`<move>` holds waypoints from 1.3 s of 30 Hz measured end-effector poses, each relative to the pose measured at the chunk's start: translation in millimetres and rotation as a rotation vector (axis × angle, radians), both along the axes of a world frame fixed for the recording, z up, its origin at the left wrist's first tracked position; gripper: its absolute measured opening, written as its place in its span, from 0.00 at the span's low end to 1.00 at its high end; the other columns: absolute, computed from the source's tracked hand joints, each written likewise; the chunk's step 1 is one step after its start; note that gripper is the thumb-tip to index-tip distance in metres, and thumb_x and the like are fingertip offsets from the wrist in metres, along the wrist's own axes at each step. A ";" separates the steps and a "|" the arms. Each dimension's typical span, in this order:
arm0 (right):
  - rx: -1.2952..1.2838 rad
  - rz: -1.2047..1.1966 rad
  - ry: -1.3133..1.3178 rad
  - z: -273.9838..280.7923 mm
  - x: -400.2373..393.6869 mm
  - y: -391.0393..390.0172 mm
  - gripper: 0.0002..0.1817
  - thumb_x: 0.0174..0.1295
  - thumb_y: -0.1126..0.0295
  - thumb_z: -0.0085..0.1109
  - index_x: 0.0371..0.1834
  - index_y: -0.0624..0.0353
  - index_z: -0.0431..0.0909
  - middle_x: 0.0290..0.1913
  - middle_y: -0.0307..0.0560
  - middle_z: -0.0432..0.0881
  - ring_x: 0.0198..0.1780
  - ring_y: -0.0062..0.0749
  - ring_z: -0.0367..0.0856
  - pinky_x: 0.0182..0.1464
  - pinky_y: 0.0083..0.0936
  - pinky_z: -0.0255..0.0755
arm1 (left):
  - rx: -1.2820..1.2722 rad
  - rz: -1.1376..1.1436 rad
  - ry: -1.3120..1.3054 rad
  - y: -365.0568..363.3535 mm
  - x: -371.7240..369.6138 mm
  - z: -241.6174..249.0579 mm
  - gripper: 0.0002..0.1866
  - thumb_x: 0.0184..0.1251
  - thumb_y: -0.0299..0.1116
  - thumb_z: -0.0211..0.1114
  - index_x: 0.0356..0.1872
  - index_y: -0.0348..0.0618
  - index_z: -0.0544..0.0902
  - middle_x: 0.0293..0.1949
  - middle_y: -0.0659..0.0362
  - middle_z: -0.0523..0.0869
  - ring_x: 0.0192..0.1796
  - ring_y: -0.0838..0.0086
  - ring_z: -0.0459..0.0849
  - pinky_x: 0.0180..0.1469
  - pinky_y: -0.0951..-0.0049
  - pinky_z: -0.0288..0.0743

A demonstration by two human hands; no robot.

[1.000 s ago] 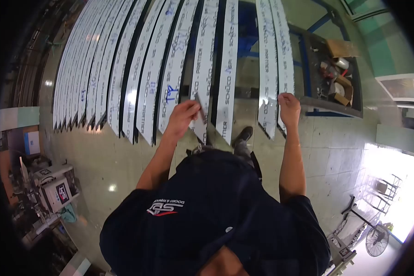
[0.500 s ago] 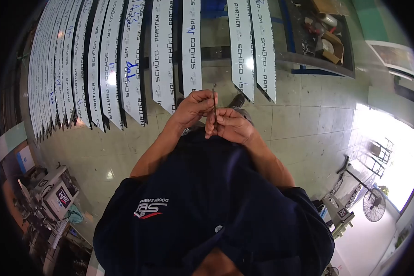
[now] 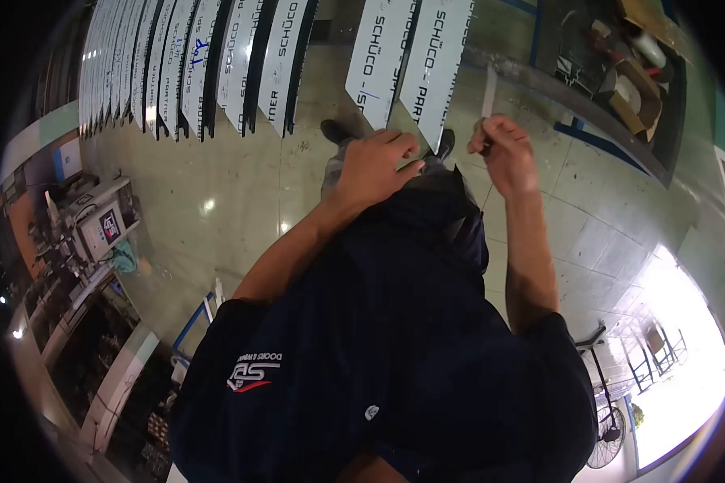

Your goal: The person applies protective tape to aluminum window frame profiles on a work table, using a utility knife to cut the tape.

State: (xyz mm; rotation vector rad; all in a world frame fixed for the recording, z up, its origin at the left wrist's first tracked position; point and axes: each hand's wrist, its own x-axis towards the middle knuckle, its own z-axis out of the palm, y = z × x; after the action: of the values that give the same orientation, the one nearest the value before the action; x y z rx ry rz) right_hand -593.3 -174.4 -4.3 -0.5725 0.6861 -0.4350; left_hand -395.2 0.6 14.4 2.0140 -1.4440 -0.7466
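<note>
My right hand (image 3: 507, 153) is raised to the right and closed around the lower end of a thin, flat, pale strip (image 3: 489, 95), which looks like a narrow blade. The strip points up and away from me, and its lower end is hidden in my fingers. In front of my body, my left hand (image 3: 379, 167) has its fingers loosely bent and the thumb apart, with nothing visible between them. Its fingertips overlap the pointed end of a film-covered profile (image 3: 373, 76) in this view. Beside that lies a second profile (image 3: 435, 80), also with a slanted cut end.
More white-filmed profiles (image 3: 286, 60) lie in a row on the left, their angled ends toward me. At the upper right, a dark-topped table (image 3: 572, 88) bears an open cardboard box (image 3: 632, 101). A machine (image 3: 105, 221) stands at the left, a fan (image 3: 606, 435) at the lower right.
My hands were together around the thin strip. They have parted: my right hand has carried it right, while my left has let go and moved toward the profile ends. My view has shifted right.
</note>
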 end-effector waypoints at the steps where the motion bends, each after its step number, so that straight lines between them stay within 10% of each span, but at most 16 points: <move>1: -0.011 -0.004 0.009 0.4 -16.7 -15.9 0.05 0.74 0.74 0.64 0.44 0.65 0.85 0.36 0.45 0.84 0.37 0.32 0.82 0.45 0.32 0.77 | -0.032 -0.008 -0.165 -9.5 -20.1 1.7 0.15 0.61 0.41 0.80 0.40 0.47 0.84 0.37 0.63 0.87 0.38 0.68 0.88 0.38 0.65 0.79; 14: -0.143 0.085 0.102 -21.6 -34.9 -13.2 0.07 0.75 0.70 0.64 0.40 0.62 0.84 0.32 0.40 0.83 0.34 0.25 0.80 0.43 0.28 0.76 | 0.315 -0.038 -0.438 -46.7 -55.8 -5.3 0.10 0.62 0.36 0.69 0.29 0.39 0.85 0.29 0.48 0.90 0.36 0.52 0.92 0.38 0.52 0.84; 26: -0.665 0.390 0.470 -23.4 -9.5 3.7 0.07 0.66 0.73 0.72 0.35 0.66 0.86 0.24 0.39 0.83 0.26 0.15 0.74 0.31 0.23 0.70 | -0.024 -0.134 -0.282 -41.9 -18.7 0.8 0.07 0.65 0.34 0.69 0.31 0.43 0.85 0.26 0.57 0.86 0.30 0.58 0.87 0.34 0.58 0.79; 32: -0.658 0.472 0.491 -14.0 12.9 4.0 0.08 0.65 0.73 0.71 0.31 0.65 0.84 0.22 0.40 0.83 0.25 0.18 0.76 0.31 0.25 0.71 | 0.281 0.577 0.527 -9.9 -24.7 -25.3 0.16 0.73 0.42 0.70 0.32 0.39 0.88 0.28 0.58 0.91 0.28 0.72 0.88 0.29 0.69 0.75; 39: -0.921 0.588 0.547 -3.0 37.7 -6.6 0.10 0.64 0.71 0.68 0.29 0.67 0.83 0.21 0.47 0.82 0.23 0.28 0.78 0.32 0.31 0.73 | 0.470 0.819 1.076 -31.5 -33.2 -11.1 0.19 0.75 0.43 0.68 0.34 0.34 0.88 0.29 0.53 0.91 0.25 0.74 0.87 0.23 0.77 0.70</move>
State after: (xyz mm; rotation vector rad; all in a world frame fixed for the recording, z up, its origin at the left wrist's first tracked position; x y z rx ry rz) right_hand -555.6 -181.0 -7.2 -1.7562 0.7711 0.0003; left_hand -428.5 -30.9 3.3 1.7305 0.1774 -1.4866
